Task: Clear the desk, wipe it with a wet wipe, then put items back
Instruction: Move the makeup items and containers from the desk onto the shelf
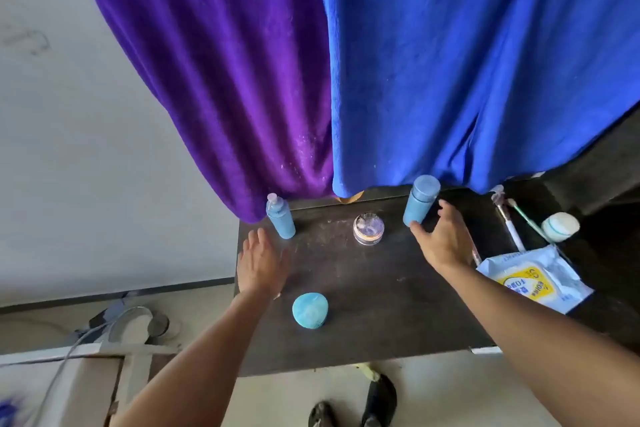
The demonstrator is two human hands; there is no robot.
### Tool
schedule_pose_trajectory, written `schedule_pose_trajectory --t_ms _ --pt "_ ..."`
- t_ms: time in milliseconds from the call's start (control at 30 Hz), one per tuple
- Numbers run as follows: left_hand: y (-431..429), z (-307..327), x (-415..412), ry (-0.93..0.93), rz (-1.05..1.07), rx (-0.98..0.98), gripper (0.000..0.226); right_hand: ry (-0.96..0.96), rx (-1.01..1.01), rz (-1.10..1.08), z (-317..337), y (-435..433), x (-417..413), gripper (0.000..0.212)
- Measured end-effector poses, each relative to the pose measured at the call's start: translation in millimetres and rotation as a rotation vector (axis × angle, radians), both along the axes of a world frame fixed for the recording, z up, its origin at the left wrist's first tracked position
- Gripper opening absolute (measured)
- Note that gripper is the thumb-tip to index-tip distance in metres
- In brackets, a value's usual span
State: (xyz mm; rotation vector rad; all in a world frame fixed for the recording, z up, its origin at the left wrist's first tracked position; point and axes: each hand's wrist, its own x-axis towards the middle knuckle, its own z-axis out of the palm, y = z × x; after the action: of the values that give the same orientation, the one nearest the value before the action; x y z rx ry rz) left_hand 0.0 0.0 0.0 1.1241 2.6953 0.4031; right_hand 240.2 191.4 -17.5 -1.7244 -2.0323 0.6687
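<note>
Clearing step: right hand [445,239] spread wide, reaching the capped blue bottle [420,199], not gripping yet. Left hand [261,263] flat, empty, near pump bottle [280,218]. Next: close fingers, lift off desk [381,305].

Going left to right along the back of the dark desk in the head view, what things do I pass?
Blue pump bottle → clear round glass jar → blue capped cylindrical bottle → white-handled brush → white round container with a blue band.

Purple cloth [214,80] and blue cloth [467,62] hang beside a white wall [69,149].
</note>
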Motion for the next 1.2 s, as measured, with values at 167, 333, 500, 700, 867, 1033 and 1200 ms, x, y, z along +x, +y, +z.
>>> schedule_pose_trajectory --t_ms 167,333,500,700,867,1033,1200 --pt "36 -26 -19 -0.145 0.208 0.155 0.058 0.138 -0.076 -0.140 -30 23 -19 0.073" --pt "66 -55 -34 -0.217 0.313 0.309 0.057 0.212 -0.047 -0.274 -49 34 -37 0.061" --pt "75 -60 -35 -0.259 0.328 0.409 0.038 0.235 0.007 -0.298 -57 41 -43 0.057" --pt "62 -48 -26 -0.289 0.222 0.407 0.040 0.232 0.026 -0.278 -43 28 -34 0.053" --pt "49 -24 2 -0.301 0.047 0.421 0.040 0.173 0.052 -0.206 -13 5 -3 0.052" --pt "59 11 49 -0.295 -0.110 0.436 0.037 0.166 0.110 -0.227 19 -3 51 0.052" --pt "92 47 113 -0.290 -0.275 0.492 0.038 0.175 0.125 -0.315 45 5 125 0.046"
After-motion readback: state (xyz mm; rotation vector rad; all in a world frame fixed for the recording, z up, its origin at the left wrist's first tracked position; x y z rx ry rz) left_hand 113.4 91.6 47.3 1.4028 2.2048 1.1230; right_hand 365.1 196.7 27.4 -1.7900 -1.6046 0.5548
